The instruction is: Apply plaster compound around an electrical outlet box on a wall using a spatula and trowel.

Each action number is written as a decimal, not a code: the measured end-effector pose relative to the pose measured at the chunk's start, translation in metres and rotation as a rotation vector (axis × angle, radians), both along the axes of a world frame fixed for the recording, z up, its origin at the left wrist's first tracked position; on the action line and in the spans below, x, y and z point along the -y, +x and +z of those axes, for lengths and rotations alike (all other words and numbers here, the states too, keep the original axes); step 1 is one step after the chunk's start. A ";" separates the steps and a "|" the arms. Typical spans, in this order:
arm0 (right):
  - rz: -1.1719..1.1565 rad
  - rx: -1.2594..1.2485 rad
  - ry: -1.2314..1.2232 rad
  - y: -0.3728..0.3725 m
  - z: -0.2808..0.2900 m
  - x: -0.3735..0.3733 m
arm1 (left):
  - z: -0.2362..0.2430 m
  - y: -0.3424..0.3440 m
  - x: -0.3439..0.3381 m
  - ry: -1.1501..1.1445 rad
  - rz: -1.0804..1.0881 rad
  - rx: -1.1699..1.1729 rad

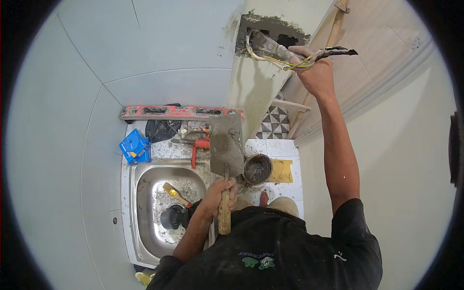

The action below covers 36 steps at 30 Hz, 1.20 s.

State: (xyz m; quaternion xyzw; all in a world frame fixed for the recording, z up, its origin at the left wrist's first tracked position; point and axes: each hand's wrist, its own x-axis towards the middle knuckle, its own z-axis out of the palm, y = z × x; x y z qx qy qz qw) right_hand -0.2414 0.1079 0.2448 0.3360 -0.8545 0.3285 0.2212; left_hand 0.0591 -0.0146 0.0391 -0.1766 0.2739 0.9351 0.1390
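My left hand (220, 195) grips the wooden handle of a broad metal trowel (224, 142), whose flat blade carries smears of grey mortar. Up at the wall, my right hand (311, 72) is closed on a narrower mortar-covered trowel (268, 44), held at a dark recess (293, 30) edged with rough grey plaster. White and yellow-green wires (276, 63) with black-wrapped ends (343, 50) hang out of the recess across the fingers, partly hiding that grip.
A steel sink (146, 188) holds a brush (178, 194) and black pipe fitting (171, 217). Around it lie a red level (145, 110), red-handled tools (200, 143) and blue box (133, 145). A mortar bucket (257, 169) stands beside a yellow pad (281, 170); wooden poles (333, 31) lean at right.
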 end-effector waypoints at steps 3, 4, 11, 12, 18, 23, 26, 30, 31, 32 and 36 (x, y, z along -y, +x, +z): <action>0.057 -0.044 -0.024 -0.001 0.000 0.001 | 0.001 0.002 0.000 0.007 0.002 0.033; 0.053 -0.083 -0.006 -0.002 0.001 0.001 | 0.001 0.002 0.000 0.008 0.003 0.033; 0.051 -0.131 0.055 -0.002 0.005 0.007 | 0.000 0.003 -0.001 0.029 0.033 0.051; 0.052 -0.130 0.055 0.000 0.006 0.009 | 0.000 0.003 0.000 0.024 0.035 0.044; 0.048 -0.041 0.051 0.003 0.017 0.016 | -0.003 0.004 0.001 0.023 0.039 0.035; 0.127 -0.126 0.045 0.001 0.019 0.000 | 0.000 0.002 0.000 0.044 0.044 0.050; -0.010 -0.034 0.122 0.009 0.013 -0.024 | 0.002 -0.001 0.000 0.019 0.030 0.055; -0.064 0.033 -0.022 0.040 -0.021 -0.073 | 0.004 -0.010 -0.004 -0.050 -0.042 0.034; -0.084 0.058 -0.041 0.050 -0.036 -0.085 | 0.004 -0.013 -0.006 -0.054 -0.039 0.038; -0.086 0.070 -0.064 0.064 -0.050 -0.093 | 0.004 -0.016 -0.008 0.034 -0.049 0.058; 0.030 -0.134 -0.068 0.116 -0.122 -0.117 | 0.012 -0.031 -0.017 0.300 -0.133 0.066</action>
